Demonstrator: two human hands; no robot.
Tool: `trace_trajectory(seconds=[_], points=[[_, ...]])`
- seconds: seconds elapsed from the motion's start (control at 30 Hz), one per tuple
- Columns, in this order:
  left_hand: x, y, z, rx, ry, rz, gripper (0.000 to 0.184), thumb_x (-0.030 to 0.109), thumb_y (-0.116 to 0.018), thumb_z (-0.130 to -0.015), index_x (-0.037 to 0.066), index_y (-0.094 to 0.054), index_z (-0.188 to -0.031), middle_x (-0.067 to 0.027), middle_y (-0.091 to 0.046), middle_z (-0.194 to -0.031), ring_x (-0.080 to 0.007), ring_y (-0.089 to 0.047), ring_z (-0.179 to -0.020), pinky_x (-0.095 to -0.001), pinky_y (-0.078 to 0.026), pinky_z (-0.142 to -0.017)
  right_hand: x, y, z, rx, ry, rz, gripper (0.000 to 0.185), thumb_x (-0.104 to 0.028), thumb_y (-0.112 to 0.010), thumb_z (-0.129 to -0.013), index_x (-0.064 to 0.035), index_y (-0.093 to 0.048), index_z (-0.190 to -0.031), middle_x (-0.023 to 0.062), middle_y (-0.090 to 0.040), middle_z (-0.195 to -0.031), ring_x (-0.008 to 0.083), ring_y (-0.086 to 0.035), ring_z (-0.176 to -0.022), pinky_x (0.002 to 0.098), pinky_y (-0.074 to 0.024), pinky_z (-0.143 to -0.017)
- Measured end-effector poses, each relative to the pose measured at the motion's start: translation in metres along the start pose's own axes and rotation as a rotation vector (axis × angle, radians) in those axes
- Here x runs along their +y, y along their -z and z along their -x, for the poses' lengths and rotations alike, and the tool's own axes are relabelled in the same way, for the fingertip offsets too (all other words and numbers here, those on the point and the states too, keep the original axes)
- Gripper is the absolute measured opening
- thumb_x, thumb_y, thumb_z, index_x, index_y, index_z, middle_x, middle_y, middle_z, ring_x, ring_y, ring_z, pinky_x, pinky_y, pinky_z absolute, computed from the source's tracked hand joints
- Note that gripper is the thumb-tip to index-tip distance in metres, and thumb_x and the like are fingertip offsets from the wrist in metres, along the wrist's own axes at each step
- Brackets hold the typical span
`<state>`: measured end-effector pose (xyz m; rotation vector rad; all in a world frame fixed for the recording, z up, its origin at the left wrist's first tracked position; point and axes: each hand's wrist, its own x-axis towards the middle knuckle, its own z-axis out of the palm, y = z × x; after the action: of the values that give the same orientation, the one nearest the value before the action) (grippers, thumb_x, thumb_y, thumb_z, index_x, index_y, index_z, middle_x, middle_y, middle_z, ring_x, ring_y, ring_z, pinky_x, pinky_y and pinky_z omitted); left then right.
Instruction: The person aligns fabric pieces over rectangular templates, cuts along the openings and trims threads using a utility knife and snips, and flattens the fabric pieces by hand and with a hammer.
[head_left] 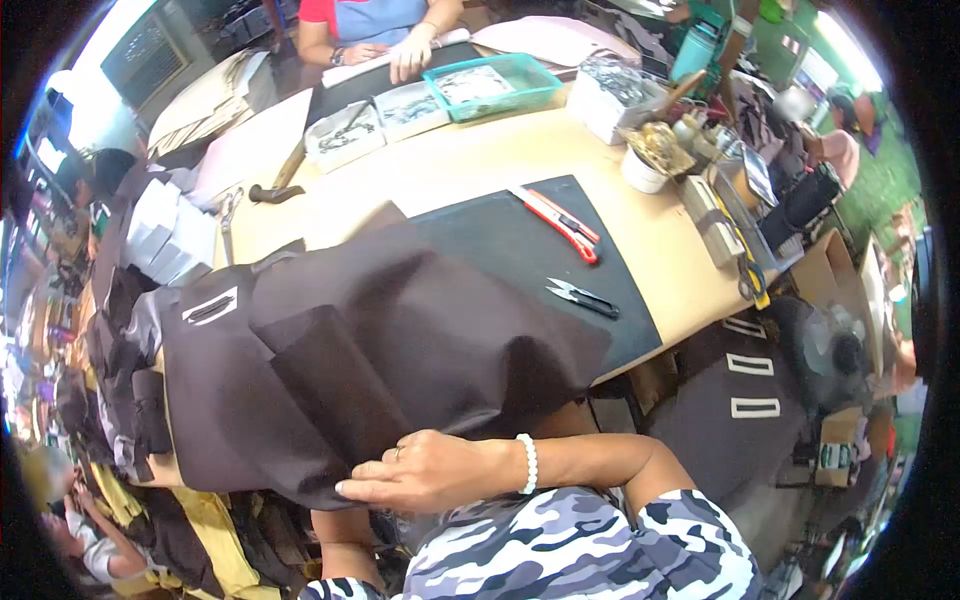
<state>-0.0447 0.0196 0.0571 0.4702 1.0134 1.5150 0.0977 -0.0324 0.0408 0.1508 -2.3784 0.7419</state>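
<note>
My right hand (430, 472), with a ring and a white bead bracelet, lies at the near edge of a large dark brown sheet of material (400, 310). Its fingers are bent around that edge and point left. My left hand is hidden beneath the sheet; only the forearm shows below it. A white-framed slot (211, 306) is set in the sheet's left part. Beyond the sheet, on a black mat (480, 225), lie a red cutter knife (560, 225) and small thread snips (583, 298).
A hammer (275, 193) lies near the worktable's (400, 170) far left. Trays of small parts, including a teal one (490, 85), stand farther back. Bottles and yellow-handled scissors (750, 280) are at right. A co-worker's hands (410, 58) rest across the table.
</note>
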Motion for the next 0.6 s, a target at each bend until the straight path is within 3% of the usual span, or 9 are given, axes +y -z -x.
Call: trace_trajectory(seconds=[0.1, 0.2, 0.23, 0.33, 0.37, 0.4, 0.43, 0.5, 0.6], points=[[0.016, 0.002, -0.005, 0.007, -0.084, -0.031, 0.060, 0.048, -0.053, -0.087, 0.001, -0.052, -0.124, -0.0138, -0.058, -0.117, -0.0270, -0.055, -0.105, -0.0382, -0.042, -0.095, 0.006, 0.023, -0.005, 0.289, -0.055, -0.129, 0.056, -0.029, -0.064, -0.082, 0.0017, -0.047, -0.125, 0.0179, -0.060, -0.108, 0.0305, -0.064, -0.093, 0.0379, -0.0533, -0.078], [0.017, -0.001, -0.002, -0.004, -0.095, -0.062, 0.058, 0.045, -0.054, -0.086, 0.001, -0.053, -0.123, -0.0132, -0.059, -0.116, -0.0262, -0.056, -0.104, -0.0377, -0.042, -0.094, 0.021, 0.038, 0.003, 0.402, -0.511, -0.590, 0.073, -0.023, -0.071, -0.079, -0.0029, -0.033, -0.138, 0.0189, -0.040, -0.139, 0.0292, -0.052, -0.118, 0.0360, -0.0458, -0.093], [0.013, -0.003, 0.001, -0.019, -0.078, -0.077, 0.057, 0.045, -0.055, -0.086, 0.001, -0.054, -0.122, -0.0130, -0.059, -0.115, -0.0260, -0.056, -0.104, -0.0375, -0.042, -0.094, 0.026, 0.036, -0.002, 0.536, -0.606, -0.900, 0.077, -0.039, -0.064, -0.084, -0.0035, -0.027, -0.142, 0.0169, -0.035, -0.143, 0.0282, -0.048, -0.121, 0.0373, -0.0429, -0.096], [-0.007, -0.003, 0.022, -0.084, 0.033, -0.116, 0.055, 0.043, -0.056, -0.085, 0.001, -0.055, -0.121, -0.0123, -0.059, -0.114, -0.0252, -0.056, -0.102, -0.0369, -0.042, -0.093, 0.048, 0.046, 0.013, 0.765, -0.647, -1.740, 0.071, -0.055, -0.045, -0.090, -0.0061, -0.032, -0.140, 0.0115, -0.053, -0.124, 0.0226, -0.051, -0.111, 0.0414, -0.0404, -0.096], [-0.014, -0.003, 0.030, -0.107, 0.084, -0.122, 0.054, 0.042, -0.056, -0.085, 0.001, -0.055, -0.120, -0.0121, -0.060, -0.113, -0.0250, -0.056, -0.102, -0.0367, -0.042, -0.093, 0.048, 0.062, 0.014, 0.742, -0.630, -1.938, 0.070, -0.058, -0.039, -0.092, -0.0071, -0.034, -0.139, 0.0109, -0.053, -0.124, 0.0233, -0.050, -0.112, 0.0409, -0.0405, -0.096], [-0.021, -0.004, 0.037, -0.128, 0.127, -0.121, 0.053, 0.041, -0.057, -0.085, 0.001, -0.056, -0.120, -0.0119, -0.060, -0.113, -0.0247, -0.056, -0.102, -0.0366, -0.042, -0.092, 0.078, 0.045, 0.030, 0.717, 0.070, -2.188, 0.066, -0.055, -0.032, -0.093, -0.0058, -0.040, -0.137, 0.0157, -0.045, -0.136, 0.0286, -0.044, -0.124, 0.0427, -0.0325, -0.106], [-0.029, -0.006, 0.041, -0.140, 0.169, -0.104, 0.053, 0.041, -0.057, -0.085, 0.001, -0.056, -0.119, -0.0117, -0.060, -0.112, -0.0245, -0.056, -0.101, -0.0364, -0.042, -0.092, 0.085, 0.045, 0.037, 0.931, -0.104, -2.211, 0.064, -0.051, -0.031, -0.095, -0.0025, -0.039, -0.136, 0.0143, -0.047, -0.134, 0.0267, -0.047, -0.121, 0.0403, -0.0358, -0.105], [-0.039, -0.008, 0.048, -0.154, 0.205, -0.092, 0.051, 0.039, -0.058, -0.084, 0.001, -0.057, -0.118, -0.0113, -0.060, -0.111, -0.0240, -0.056, -0.100, -0.0360, -0.043, -0.092, 0.089, 0.035, 0.059, 1.213, -0.667, -1.659, 0.058, -0.044, -0.035, -0.096, -0.0002, -0.040, -0.135, 0.0135, -0.047, -0.133, 0.0246, -0.048, -0.119, 0.0377, -0.0365, -0.104], [-0.042, -0.016, 0.036, -0.121, 0.165, -0.052, 0.049, 0.037, -0.059, -0.084, 0.001, -0.058, -0.117, -0.0107, -0.061, -0.110, -0.0233, -0.056, -0.099, -0.0354, -0.043, -0.091, 0.090, 0.035, 0.068, 1.140, -0.879, -1.332, 0.056, -0.042, -0.034, -0.097, -0.0011, -0.038, -0.136, 0.0130, -0.046, -0.134, 0.0239, -0.047, -0.120, 0.0374, -0.0360, -0.105]])
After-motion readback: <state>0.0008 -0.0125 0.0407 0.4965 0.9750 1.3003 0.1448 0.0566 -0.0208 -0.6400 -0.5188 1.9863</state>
